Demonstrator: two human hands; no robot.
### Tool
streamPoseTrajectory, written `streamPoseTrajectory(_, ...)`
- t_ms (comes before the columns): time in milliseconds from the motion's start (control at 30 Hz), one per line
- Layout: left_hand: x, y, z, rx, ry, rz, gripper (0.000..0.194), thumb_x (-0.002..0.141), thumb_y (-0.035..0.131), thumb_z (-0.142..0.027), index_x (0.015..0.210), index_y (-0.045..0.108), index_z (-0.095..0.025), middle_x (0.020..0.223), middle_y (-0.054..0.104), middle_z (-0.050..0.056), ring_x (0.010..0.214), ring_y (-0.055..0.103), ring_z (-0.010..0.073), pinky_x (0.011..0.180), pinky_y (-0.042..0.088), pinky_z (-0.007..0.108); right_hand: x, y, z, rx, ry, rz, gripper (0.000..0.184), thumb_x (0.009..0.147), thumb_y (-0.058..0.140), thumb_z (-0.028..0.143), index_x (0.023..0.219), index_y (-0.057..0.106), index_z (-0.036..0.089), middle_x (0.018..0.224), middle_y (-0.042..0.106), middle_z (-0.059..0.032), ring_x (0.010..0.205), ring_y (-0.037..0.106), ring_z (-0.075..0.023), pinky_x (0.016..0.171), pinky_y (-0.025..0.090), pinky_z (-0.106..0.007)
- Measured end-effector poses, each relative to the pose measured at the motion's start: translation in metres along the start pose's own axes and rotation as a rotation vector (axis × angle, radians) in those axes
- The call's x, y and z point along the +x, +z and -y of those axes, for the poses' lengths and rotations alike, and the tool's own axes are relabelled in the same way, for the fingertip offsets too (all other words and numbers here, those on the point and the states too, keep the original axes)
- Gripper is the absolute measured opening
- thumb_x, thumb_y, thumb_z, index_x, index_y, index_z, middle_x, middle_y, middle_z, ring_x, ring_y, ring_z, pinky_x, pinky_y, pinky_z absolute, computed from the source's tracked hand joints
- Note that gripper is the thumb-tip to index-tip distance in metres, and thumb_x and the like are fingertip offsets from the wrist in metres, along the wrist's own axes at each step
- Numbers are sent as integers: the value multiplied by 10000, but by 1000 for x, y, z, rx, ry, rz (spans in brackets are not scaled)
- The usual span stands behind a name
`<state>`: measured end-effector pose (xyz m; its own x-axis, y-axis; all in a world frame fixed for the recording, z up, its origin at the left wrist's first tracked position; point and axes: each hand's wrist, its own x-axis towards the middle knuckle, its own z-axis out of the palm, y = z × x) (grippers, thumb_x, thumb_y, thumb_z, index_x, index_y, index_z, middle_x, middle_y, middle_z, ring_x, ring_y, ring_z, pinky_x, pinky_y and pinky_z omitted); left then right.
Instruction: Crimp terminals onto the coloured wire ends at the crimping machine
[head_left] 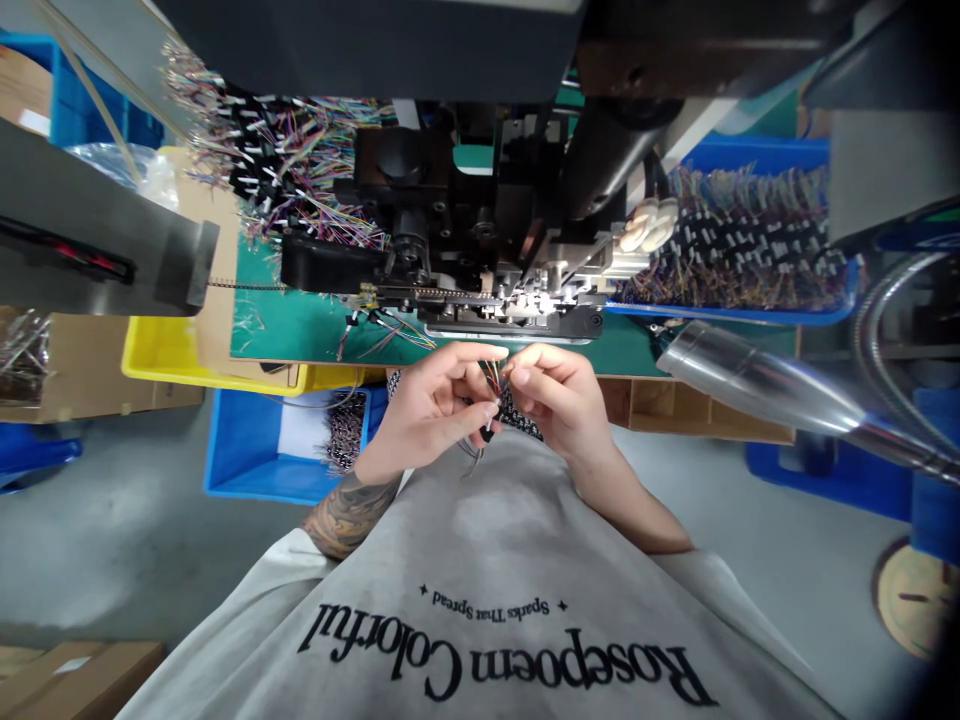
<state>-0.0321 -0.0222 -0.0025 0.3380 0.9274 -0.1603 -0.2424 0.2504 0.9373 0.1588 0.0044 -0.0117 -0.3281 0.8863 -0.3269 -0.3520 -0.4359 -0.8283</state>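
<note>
My left hand [429, 405] and my right hand [559, 395] meet close to my chest, both pinched on a small wire harness [492, 385] with thin coloured wires and a black end. The wire tips fan out between my fingertips. Just beyond them stands a black crimping machine [480, 250] with a metal feed strip [442, 293] on a green table [300, 325].
Piles of coloured wire harnesses lie at the back left [277, 160] and in a blue tray [750, 250] at the right. A yellow bin [161, 350] and a blue bin [247, 450] sit at the left. A shiny metal duct [757, 380] crosses the right side.
</note>
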Motion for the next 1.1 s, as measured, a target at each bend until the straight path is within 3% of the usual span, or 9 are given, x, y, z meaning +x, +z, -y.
streamPoseTrajectory(267, 0, 0, 0, 20, -32, 0, 491, 929, 831, -239, 1382, 641, -257, 909, 650, -13, 735, 784, 158, 540, 650, 175, 0, -3, 0, -105, -31, 28, 236, 858, 862, 461, 835, 804, 233, 543, 539, 61, 463, 378, -59, 434, 247, -231)
streamPoseTrajectory(467, -1, 1, -1, 49, -41, 7, 473, 954, 800, -250, 1402, 652, -281, 924, 662, -1, 750, 777, 156, 552, 655, 188, 1, 4, 3, 2, -47, 28, 174, 786, 920, 368, 777, 803, 240, 534, 529, 75, 447, 334, -53, 417, 324, -221)
streamPoseTrajectory(1100, 0, 5, -1, 125, -17, 64, 486, 960, 767, -202, 1423, 661, -307, 904, 602, -11, 753, 718, 122, 595, 654, 175, -4, 17, -2, 110, 14, -178, 168, 710, 820, 269, 610, 695, 221, 475, 422, 81, 447, 281, -53, 425, 197, -229)
